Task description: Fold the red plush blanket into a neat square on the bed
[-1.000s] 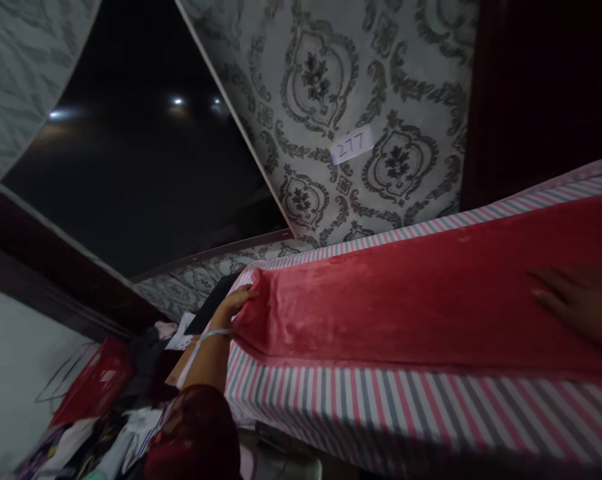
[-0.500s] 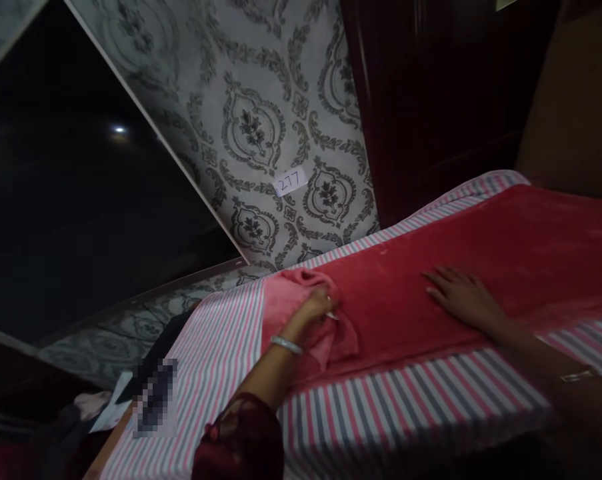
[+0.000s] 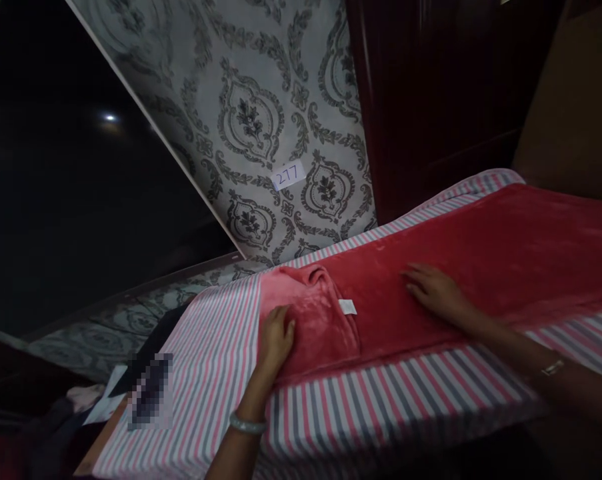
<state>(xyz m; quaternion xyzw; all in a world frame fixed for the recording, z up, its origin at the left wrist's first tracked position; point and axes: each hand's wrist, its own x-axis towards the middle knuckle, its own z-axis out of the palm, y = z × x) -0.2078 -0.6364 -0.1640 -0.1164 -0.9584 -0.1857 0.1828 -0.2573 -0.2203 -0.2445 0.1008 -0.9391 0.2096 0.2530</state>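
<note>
A red plush blanket (image 3: 481, 247) lies spread lengthwise over a striped sheet (image 3: 221, 340). Its left end is folded over into a lighter pinkish flap (image 3: 315, 333), with a small white tag (image 3: 347, 307) at the flap's right edge. My left hand (image 3: 275, 340), a bangle on its wrist, rests at the left side of the flap with its fingers slightly bent and holding nothing. Farther right, my right hand (image 3: 435, 290) is over the flat part of the blanket, fingers stretched out and apart.
Patterned wallpaper (image 3: 251, 120) with a paper label (image 3: 288, 175) reading 277 stands behind the bed. A dark glossy panel (image 3: 81, 173) is at left, a dark red wooden door (image 3: 431, 100) at right. A pixelated object (image 3: 153, 393) lies on the sheet's left corner.
My left hand has let go of the blanket's folded edge and moved left. The flap now lies flatter, its tag showing. My right hand has shifted slightly left.
</note>
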